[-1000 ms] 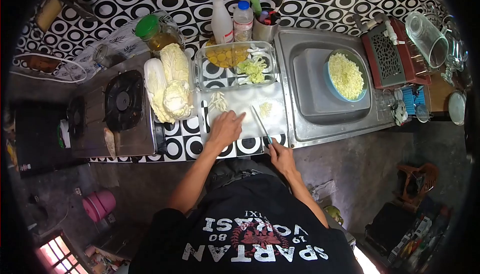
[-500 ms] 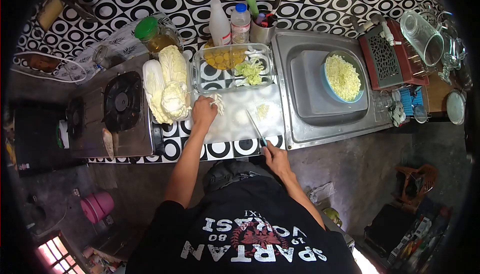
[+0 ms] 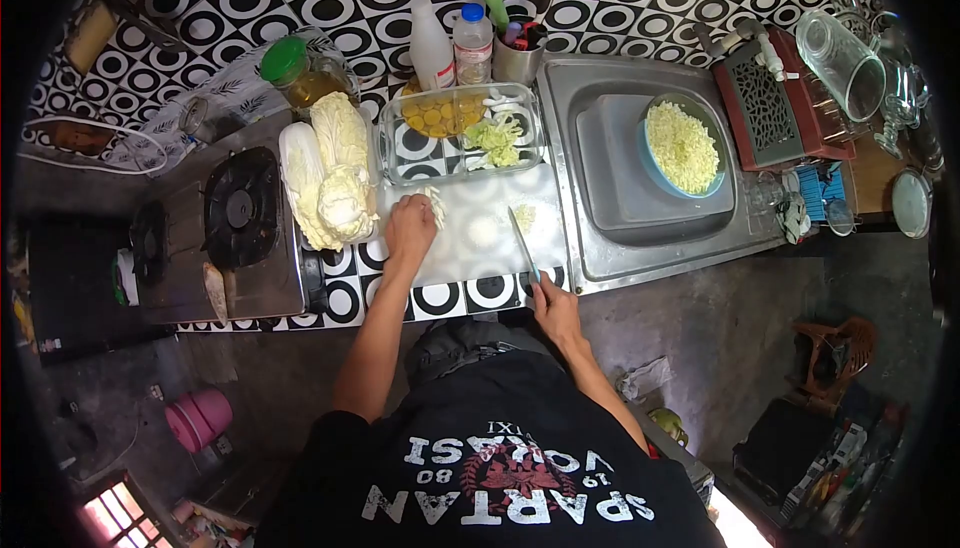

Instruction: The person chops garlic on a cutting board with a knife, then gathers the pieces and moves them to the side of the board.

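Note:
My left hand [image 3: 408,232] is closed over pale strips of cabbage [image 3: 434,205] at the left of a translucent cutting board [image 3: 455,256]. In my right hand [image 3: 556,310] is a knife [image 3: 524,240], gripped by its handle near the counter's front edge. The blade points away from me, its tip beside a small heap of chopped cabbage [image 3: 529,217] on the board. Behind the board stands a glass dish [image 3: 388,151] with cabbage pieces [image 3: 494,139] at its right side. Whole Chinese cabbages [image 3: 333,173] lie left of my left hand.
The steel sink [image 3: 590,254] on the right has a bowl of chopped cabbage [image 3: 684,148] on an upturned grey tub [image 3: 612,178]. A gas stove [image 3: 262,283] is on the left. Bottles [image 3: 430,46] and a utensil cup [image 3: 517,60] stand at the back.
The knife blade has shifted right, from the middle of the board to the small chopped heap. My left hand stays at the cabbage strips, nearly still. The view has shifted slightly.

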### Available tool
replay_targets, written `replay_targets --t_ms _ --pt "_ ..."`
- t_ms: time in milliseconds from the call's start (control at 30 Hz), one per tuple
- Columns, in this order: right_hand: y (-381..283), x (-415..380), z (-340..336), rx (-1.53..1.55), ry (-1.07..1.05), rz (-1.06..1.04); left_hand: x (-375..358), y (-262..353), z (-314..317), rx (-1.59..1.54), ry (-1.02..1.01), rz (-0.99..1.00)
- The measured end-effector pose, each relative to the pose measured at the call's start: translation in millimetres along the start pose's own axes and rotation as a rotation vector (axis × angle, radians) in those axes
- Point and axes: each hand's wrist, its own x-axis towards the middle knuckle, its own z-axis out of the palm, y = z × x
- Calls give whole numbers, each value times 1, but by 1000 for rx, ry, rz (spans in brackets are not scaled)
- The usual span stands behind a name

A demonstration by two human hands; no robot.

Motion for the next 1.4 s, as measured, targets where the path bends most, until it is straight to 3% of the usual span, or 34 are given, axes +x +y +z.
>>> replay_targets --t_ms 100,167,300,467,900,1100,1400 --pt "-8 2 1 35 -28 7 -19 14 20 -223 -84 268" --pt "-10 4 3 9 -68 19 -38 37 30 -228 -249 214" --pt "-14 9 1 -52 -98 20 -54 43 63 -227 -275 257" --pt "-17 8 -3 -157 -143 -22 -55 42 65 -305 -247 92" --pt "-5 27 28 -230 -78 -137 -57 41 68 -256 -234 170" --pt "-23 30 15 -265 -203 -47 -59 33 77 -338 -187 124" --pt "-5 31 40 -202 -37 -157 -58 30 78 -364 -188 153"
